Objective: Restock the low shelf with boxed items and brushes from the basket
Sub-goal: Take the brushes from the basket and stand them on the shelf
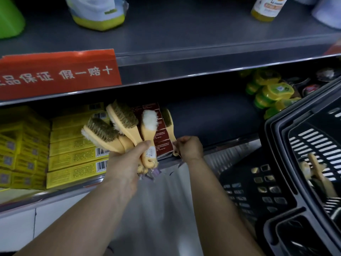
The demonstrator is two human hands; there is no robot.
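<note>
Gripping a bunch of brushes (118, 122) by their pale wooden handles, your left hand (127, 163) had its fingers and thumb curled tight round them, the bristle heads fanned upward in front of the low shelf (212, 119). Some of the heads showed brown bristles and one showed a white fleecy pad; tags hung from the handle ends below your palm. Your right hand (191, 147) was closed into a fist on the lower end of a single brush (168, 120), which stood nearly upright at the shelf's front edge, its head leaning against a stack of dark red boxes (161, 134). To the left of those, yellow boxes (73, 157) with barcodes lay stacked flat on the same shelf, and more yellow packs sat further left. The stretch of shelf to the right of the single brush was bare dark metal, with green and yellow tubs (271, 91) heaped at its far right end. The dark plastic basket (273, 137) stood at your right, well apart from both hands, and at least one more brush (316, 169) lay inside it against the slotted wall. Above the low shelf, a red sign (55, 74) with white characters was fixed to the edge of the upper shelf (184, 34), which carried a yellow-based container (96, 12) and an orange bottle (265, 8).
</note>
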